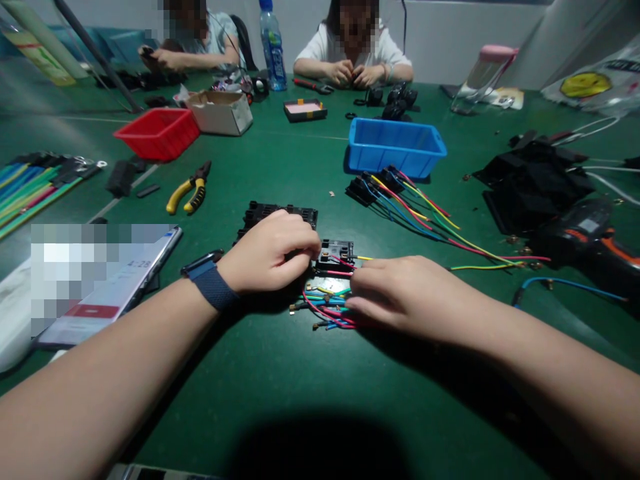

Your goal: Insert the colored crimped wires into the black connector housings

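My left hand [275, 252], with a watch on the wrist, curls closed over a black plastic housing [260, 212] with slots; the fingertips are partly hidden. Just right of it sits a smaller black terminal block [336, 251], with a yellow wire [365, 258] running out of it. My right hand [400, 290] is closed, thumb and fingers pinched at the end of a red wire [335, 272] beside the block. Below its fingers lies a loose bundle of coloured wires [325, 300] with metal terminals.
Yellow-handled pliers [190, 190], a red bin [160, 133] and a phone [110, 287] are on the left. Behind my hands stand a blue bin [395, 147] and wired black connectors [370, 187]. A power tool [590, 237] lies at right. Two people sit across the table.
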`<state>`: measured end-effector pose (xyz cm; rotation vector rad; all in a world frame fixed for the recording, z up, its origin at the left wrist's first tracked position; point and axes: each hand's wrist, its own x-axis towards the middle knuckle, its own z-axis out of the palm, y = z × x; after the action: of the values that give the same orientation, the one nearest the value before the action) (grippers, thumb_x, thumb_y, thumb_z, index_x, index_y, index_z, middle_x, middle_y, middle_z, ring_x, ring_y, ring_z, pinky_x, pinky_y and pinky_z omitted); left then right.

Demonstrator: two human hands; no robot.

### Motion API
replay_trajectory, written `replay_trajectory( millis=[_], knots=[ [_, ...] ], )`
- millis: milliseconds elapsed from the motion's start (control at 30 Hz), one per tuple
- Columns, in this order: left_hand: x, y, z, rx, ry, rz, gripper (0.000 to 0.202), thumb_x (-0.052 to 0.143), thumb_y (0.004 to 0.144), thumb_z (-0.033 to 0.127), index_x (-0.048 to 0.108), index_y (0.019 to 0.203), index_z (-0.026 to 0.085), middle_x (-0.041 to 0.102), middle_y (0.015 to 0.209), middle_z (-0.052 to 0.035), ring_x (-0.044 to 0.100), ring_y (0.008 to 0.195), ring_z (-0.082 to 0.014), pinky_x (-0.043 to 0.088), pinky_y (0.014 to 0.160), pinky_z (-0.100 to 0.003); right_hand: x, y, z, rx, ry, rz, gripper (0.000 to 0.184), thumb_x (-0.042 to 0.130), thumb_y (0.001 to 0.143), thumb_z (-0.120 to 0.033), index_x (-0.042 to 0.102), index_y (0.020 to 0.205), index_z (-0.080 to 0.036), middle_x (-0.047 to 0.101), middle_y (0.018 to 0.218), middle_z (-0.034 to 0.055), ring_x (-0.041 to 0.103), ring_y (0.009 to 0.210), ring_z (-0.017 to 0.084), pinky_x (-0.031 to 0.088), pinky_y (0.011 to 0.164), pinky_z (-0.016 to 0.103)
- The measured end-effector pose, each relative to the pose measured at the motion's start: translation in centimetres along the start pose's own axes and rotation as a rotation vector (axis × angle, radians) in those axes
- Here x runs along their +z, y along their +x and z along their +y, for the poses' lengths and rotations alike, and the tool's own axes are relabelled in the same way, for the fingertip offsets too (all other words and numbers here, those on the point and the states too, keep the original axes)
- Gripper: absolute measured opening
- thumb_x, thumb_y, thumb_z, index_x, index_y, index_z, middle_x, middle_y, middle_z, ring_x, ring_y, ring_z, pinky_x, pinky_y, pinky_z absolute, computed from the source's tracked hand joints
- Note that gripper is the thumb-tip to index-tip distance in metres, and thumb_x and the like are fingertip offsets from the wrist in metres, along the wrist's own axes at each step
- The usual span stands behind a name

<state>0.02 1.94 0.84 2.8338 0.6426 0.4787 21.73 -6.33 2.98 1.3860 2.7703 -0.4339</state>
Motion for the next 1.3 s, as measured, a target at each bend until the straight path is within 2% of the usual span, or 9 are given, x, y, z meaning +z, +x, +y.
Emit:
replay_trajectory(
  millis=[67,167,533,867,967,1100,1300],
  knots=[
    [0.0,0.0,0.0,-0.002,0.003,0.001,0.019,0.041,0.078,0.016,0.059,0.076,0.017,0.063,0.077,-0.0037,0.054,0.075,-0.0174,0.037,0.074,-0.032,-0.1,-0.1,0.1,-0.022,0.016,-0.026,0.021,0.054,0.084,-0.041,0.057,0.082,-0.020,0.062,0.080,0.0008,0.051,0.063,0.012,0.027,0.053,0.024],
    [0.1,0.0,-0.1,-0.002,0.007,0.008,0.019,0.041,0.078,0.017,0.060,0.076,0.017,0.064,0.077,-0.0038,0.054,0.075,-0.0176,0.038,0.074,-0.032,0.1,-0.1,0.2,-0.046,0.032,-0.044,0.018,0.058,0.081,-0.038,0.058,0.085,-0.020,0.062,0.082,0.0003,0.051,0.064,0.012,0.028,0.054,0.024],
    [0.3,0.0,-0.2,-0.001,0.027,0.012,0.019,0.041,0.079,0.019,0.060,0.077,0.017,0.063,0.076,-0.0037,0.054,0.075,-0.0173,0.038,0.074,-0.032,0.1,0.0,0.4,-0.019,0.077,-0.047,0.012,0.048,0.085,-0.023,0.058,0.080,-0.018,0.062,0.079,0.0021,0.050,0.064,0.012,0.032,0.057,0.024],
    [0.2,0.0,-0.1,-0.016,0.035,0.007,0.020,0.041,0.080,0.019,0.060,0.077,0.018,0.064,0.077,-0.0033,0.054,0.075,-0.0169,0.038,0.074,-0.031,0.1,0.2,0.2,0.019,0.128,-0.110,0.012,0.045,0.088,-0.022,0.056,0.085,-0.018,0.063,0.083,0.0036,0.050,0.063,0.012,0.033,0.056,0.024],
    [0.2,0.0,-0.1,-0.018,0.038,0.011,0.020,0.040,0.080,0.020,0.059,0.077,0.018,0.064,0.077,-0.0035,0.054,0.075,-0.0172,0.038,0.073,-0.031,0.1,0.4,0.4,0.042,0.170,-0.081,0.013,0.046,0.089,-0.024,0.057,0.085,-0.018,0.063,0.083,0.0045,0.052,0.066,0.013,0.035,0.058,0.024],
    [0.3,0.0,-0.2,-0.005,0.045,0.020,0.019,0.041,0.080,0.020,0.060,0.077,0.017,0.064,0.076,-0.0045,0.054,0.075,-0.0178,0.038,0.073,-0.032,-0.2,0.5,0.8,0.045,0.262,0.024,0.014,0.050,0.088,-0.023,0.058,0.078,-0.017,0.060,0.075,0.0023,0.051,0.066,0.013,0.036,0.060,0.024],
    [0.4,0.0,-0.3,0.004,0.045,0.020,0.019,0.041,0.080,0.020,0.060,0.078,0.017,0.063,0.077,-0.0044,0.055,0.075,-0.0176,0.038,0.073,-0.032,-1.4,0.0,1.4,0.173,0.638,0.230,0.012,0.057,0.083,-0.030,0.057,0.076,-0.020,0.054,0.064,-0.0026,0.048,0.056,0.010,0.036,0.051,0.024]
  ],
)
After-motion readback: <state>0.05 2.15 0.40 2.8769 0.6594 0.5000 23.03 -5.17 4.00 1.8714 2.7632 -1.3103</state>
